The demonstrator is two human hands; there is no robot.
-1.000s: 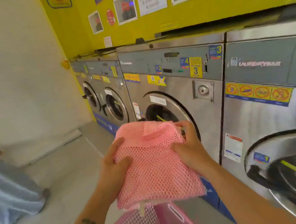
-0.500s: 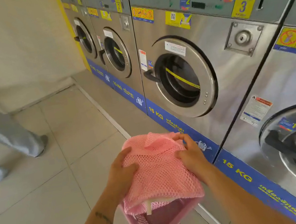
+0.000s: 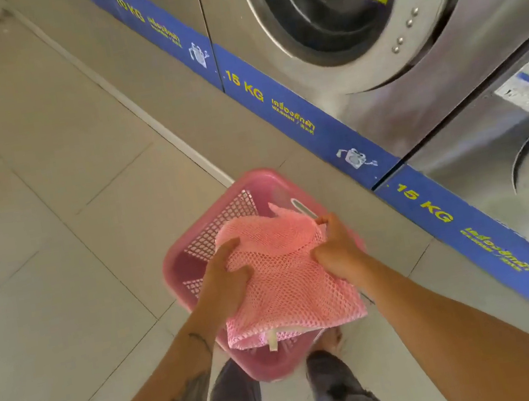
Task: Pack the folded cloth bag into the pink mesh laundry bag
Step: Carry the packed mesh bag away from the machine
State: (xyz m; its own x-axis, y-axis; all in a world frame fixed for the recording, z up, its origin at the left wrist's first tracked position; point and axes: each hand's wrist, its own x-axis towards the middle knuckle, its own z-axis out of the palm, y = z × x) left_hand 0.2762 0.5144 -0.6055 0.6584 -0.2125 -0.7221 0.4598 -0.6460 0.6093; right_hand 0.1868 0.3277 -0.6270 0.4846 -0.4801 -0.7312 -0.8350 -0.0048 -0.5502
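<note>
We have lowered the pink mesh laundry bag from chest height to just over the pink basket; left hand and right hand grip its sides. The cloth bag peeks out below, seemingly packed.

Head-worn — looking steeply down, close.

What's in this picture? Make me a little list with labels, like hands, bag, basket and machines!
left hand: grips the mesh bag's left side
right hand: grips its right side
pink mesh bag: held over the basket, something white showing at its lower edge
pink basket: on the tiled floor
washing machines: steel, marked 15 KG
</note>
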